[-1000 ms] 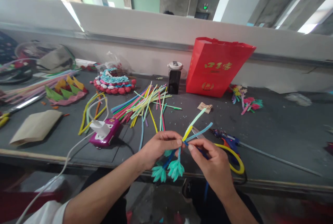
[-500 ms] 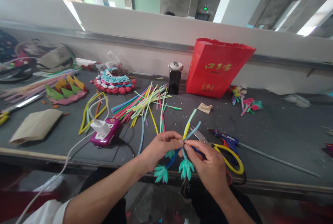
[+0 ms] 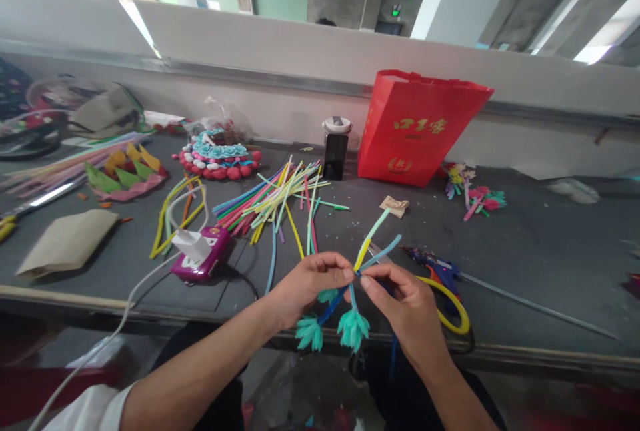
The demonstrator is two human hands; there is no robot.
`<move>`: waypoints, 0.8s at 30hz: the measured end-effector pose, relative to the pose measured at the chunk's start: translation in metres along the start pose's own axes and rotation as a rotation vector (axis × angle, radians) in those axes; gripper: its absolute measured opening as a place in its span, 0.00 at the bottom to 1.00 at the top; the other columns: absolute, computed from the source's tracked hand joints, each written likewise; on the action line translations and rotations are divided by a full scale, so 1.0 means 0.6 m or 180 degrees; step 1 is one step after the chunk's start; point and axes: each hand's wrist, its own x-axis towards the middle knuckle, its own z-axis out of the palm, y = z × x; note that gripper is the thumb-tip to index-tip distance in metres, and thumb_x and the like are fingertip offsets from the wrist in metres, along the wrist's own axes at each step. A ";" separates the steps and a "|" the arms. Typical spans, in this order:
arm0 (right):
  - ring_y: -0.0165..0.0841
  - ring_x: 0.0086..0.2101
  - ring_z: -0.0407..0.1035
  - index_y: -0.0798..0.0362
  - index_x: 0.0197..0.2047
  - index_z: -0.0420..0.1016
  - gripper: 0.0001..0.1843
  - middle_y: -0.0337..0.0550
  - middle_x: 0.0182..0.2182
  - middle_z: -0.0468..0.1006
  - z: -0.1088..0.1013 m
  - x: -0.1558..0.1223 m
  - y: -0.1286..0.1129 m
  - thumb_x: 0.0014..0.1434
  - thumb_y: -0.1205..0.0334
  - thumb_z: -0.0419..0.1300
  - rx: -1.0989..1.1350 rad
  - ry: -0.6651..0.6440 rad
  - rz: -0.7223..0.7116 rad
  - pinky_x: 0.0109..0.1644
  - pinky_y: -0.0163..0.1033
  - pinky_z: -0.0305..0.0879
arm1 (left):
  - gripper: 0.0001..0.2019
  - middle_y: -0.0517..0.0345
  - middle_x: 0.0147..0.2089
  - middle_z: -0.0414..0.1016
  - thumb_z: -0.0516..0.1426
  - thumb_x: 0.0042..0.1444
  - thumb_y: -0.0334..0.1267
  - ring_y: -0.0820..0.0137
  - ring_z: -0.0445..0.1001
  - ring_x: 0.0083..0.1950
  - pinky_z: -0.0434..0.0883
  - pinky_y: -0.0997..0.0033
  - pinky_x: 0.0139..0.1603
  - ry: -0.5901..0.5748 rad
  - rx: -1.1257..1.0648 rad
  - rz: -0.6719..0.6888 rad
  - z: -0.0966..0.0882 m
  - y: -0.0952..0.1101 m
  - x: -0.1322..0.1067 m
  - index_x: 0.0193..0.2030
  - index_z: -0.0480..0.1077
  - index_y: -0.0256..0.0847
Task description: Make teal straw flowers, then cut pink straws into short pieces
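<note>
In the head view, the upper ends of the bundle of fuzzy stems [image 3: 363,252] have swung a little clockwise since half a second ago, and the nearer teal flower [image 3: 354,331] has shifted slightly toward 7 o'clock. A dark blue strand [image 3: 358,273] shows at the join.

Take that join as the middle of the dial. The left hand [image 3: 317,279] comes in from 8 o'clock, thumb and forefinger clamped on the bundle. The right hand [image 3: 407,294] comes in from 4 o'clock, its thumb and forefinger pinched together on the dark blue strand; the two hands' fingertips nearly meet. Pale green and yellow ends point to 1 o'clock, a light blue one to 2. The nearer flower hangs at 6 o'clock and a second teal flower [image 3: 310,333] at 7, both just beyond the edge of the tabletop [image 3: 540,264].

The glue gun [image 3: 443,272] lies at 3 o'clock, with the yellow-handled scissors [image 3: 463,313] just below it, partly behind the right hand. Loose stems [image 3: 283,199] spread at 10 o'clock, and a red bag [image 3: 420,137] stands at 1.
</note>
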 end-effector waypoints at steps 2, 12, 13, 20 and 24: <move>0.33 0.29 0.71 0.50 0.32 0.79 0.05 0.37 0.26 0.80 0.002 -0.002 -0.001 0.58 0.60 0.63 0.0079 0.0008 -0.0012 0.35 0.35 0.66 | 0.12 0.58 0.24 0.74 0.68 0.47 0.41 0.76 0.69 0.27 0.64 0.78 0.29 0.0042 0.0047 0.0000 0.003 0.001 -0.001 0.31 0.74 0.36; 0.24 0.20 0.55 0.54 0.33 0.76 0.11 0.35 0.22 0.71 0.006 0.002 0.009 0.53 0.55 0.68 0.1639 -0.0671 0.0975 0.22 0.31 0.50 | 0.10 0.58 0.23 0.72 0.67 0.47 0.39 0.74 0.69 0.25 0.65 0.76 0.29 -0.0251 0.0022 -0.0010 -0.007 0.001 -0.003 0.29 0.74 0.35; 0.23 0.19 0.52 0.55 0.33 0.76 0.12 0.34 0.22 0.70 0.005 0.004 0.011 0.52 0.55 0.68 0.1762 -0.0752 0.1054 0.21 0.30 0.47 | 0.09 0.57 0.23 0.72 0.66 0.48 0.39 0.74 0.70 0.25 0.65 0.76 0.29 -0.0280 0.0019 -0.0029 -0.008 0.001 -0.003 0.30 0.74 0.35; 0.25 0.20 0.55 0.54 0.29 0.76 0.12 0.35 0.20 0.70 -0.005 0.000 0.000 0.57 0.54 0.65 0.0899 -0.0414 0.0615 0.22 0.32 0.49 | 0.08 0.57 0.25 0.73 0.65 0.50 0.38 0.74 0.70 0.27 0.66 0.77 0.30 -0.0181 -0.0043 -0.0068 -0.009 0.001 -0.003 0.33 0.74 0.36; 0.29 0.25 0.65 0.52 0.28 0.77 0.08 0.36 0.23 0.76 -0.006 -0.001 -0.013 0.58 0.59 0.63 0.0181 -0.0215 0.0156 0.30 0.33 0.60 | 0.10 0.59 0.24 0.72 0.66 0.49 0.39 0.75 0.69 0.26 0.65 0.77 0.29 -0.0061 0.0039 -0.0006 -0.006 0.000 -0.001 0.33 0.74 0.36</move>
